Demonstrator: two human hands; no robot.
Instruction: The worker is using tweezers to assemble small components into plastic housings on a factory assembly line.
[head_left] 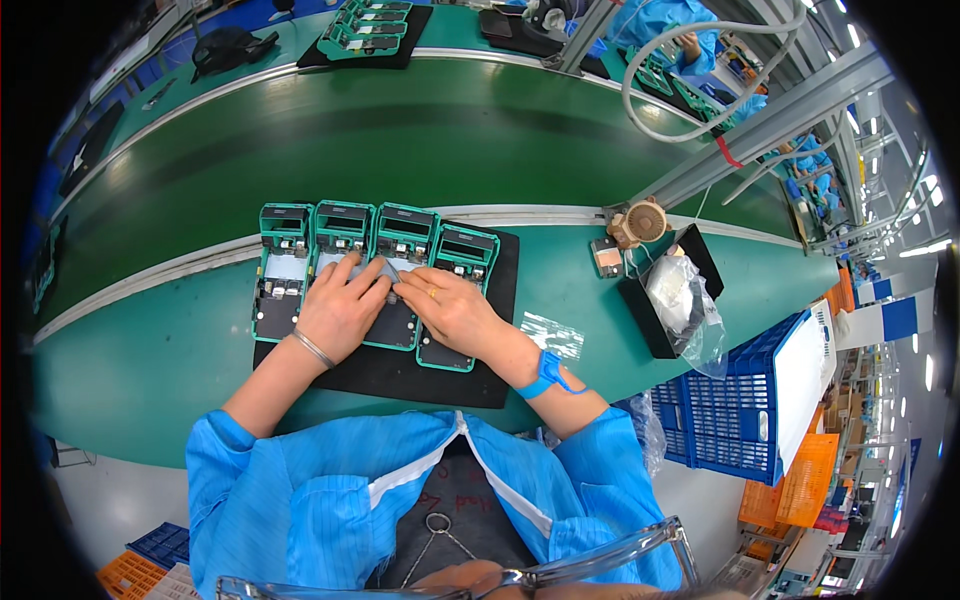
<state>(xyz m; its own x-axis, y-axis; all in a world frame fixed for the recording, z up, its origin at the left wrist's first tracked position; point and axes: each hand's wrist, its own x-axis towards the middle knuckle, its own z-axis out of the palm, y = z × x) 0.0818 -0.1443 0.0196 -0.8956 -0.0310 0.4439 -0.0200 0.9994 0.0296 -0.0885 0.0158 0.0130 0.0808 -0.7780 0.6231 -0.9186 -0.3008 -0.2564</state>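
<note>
Several green-framed device housings (pixel 283 300) with black panels and small fittings inside stand side by side on a black mat (pixel 420 384). My left hand (pixel 340 305) lies over the second and third housings, its fingers apart and fingertips down near the third one's middle. My right hand (pixel 450 308) comes in from the right over the third and fourth housings, thumb and fingers drawn together. At its fingertips shows a small greyish piece (pixel 391 270), too small to name. My fingers partly hide the housings' middles. A blue strap (pixel 549 374) is round my right wrist.
Beyond the workbench runs a green conveyor belt (pixel 400 140). To the right are a small brown fan (pixel 643 222), a black box (pixel 650 318) with plastic bags, a flat clear bag (pixel 553 336) and a blue crate (pixel 730 405). More housings (pixel 368 28) sit across the belt; another person (pixel 690 25) works there.
</note>
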